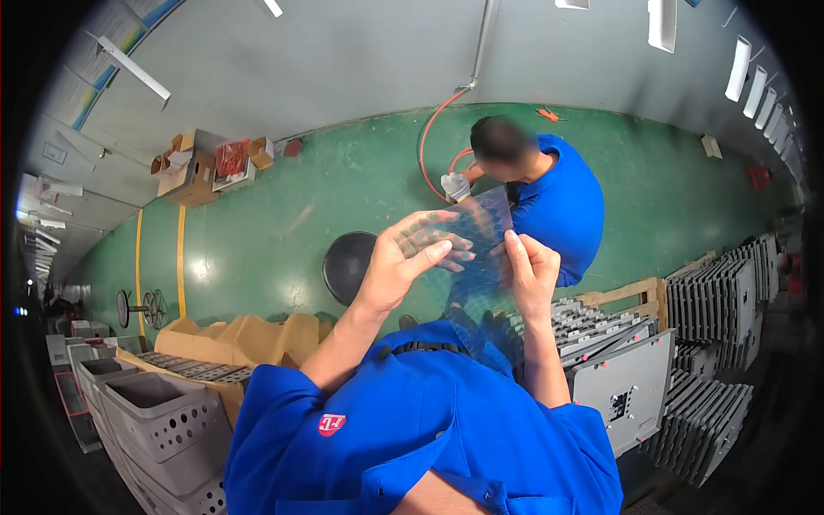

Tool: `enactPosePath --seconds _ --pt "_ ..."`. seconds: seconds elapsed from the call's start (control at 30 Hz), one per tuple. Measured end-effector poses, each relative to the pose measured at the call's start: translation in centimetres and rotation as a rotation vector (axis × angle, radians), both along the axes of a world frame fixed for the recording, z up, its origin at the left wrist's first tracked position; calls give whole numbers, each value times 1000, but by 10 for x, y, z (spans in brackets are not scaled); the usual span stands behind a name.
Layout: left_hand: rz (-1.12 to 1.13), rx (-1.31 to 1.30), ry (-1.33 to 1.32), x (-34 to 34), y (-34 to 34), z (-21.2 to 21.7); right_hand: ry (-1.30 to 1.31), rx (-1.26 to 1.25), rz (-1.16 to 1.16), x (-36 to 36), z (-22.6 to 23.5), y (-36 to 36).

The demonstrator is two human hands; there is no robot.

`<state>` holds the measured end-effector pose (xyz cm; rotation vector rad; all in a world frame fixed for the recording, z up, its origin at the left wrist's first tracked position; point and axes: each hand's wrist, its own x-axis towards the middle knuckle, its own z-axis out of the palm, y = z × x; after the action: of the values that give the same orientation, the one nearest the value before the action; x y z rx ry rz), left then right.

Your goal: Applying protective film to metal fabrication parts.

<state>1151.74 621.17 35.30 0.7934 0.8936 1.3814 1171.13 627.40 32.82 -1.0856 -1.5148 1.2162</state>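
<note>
A clear sheet of bubble wrap (485,227), perhaps a bag, hangs upright in front of my chest. My right hand (532,266) pinches its right edge between thumb and fingers. On the left side, my left hand (408,253) is open, its fingers spread and slightly bent. Those fingertips show through or against the film, and I cannot tell whether they are inside it. Lower down, the film's end is hard to make out against my blue shirt.
A person in a blue shirt (558,206) crouches ahead, near a red hose (425,142). A round black stool seat (343,266) stands left. Grey metal panels (622,386) are stacked right. Grey bins (159,412) and brown cardboard (232,339) lie left, cartons (202,167) by the wall.
</note>
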Motion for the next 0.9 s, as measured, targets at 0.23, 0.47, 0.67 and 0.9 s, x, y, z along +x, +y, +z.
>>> enactPosePath --seconds 0.23,0.47,0.67,0.9 --pt "111 48 25 -17 -9 -1 1 -25 55 -11 3 -1" --pt "381 218 236 -27 -18 0 -56 665 173 -21 28 -3" --pt "441 198 216 -47 -50 12 -258 1165 13 -26 43 -22" --pt "439 164 129 -27 -68 20 -347 1231 84 -32 41 -40"
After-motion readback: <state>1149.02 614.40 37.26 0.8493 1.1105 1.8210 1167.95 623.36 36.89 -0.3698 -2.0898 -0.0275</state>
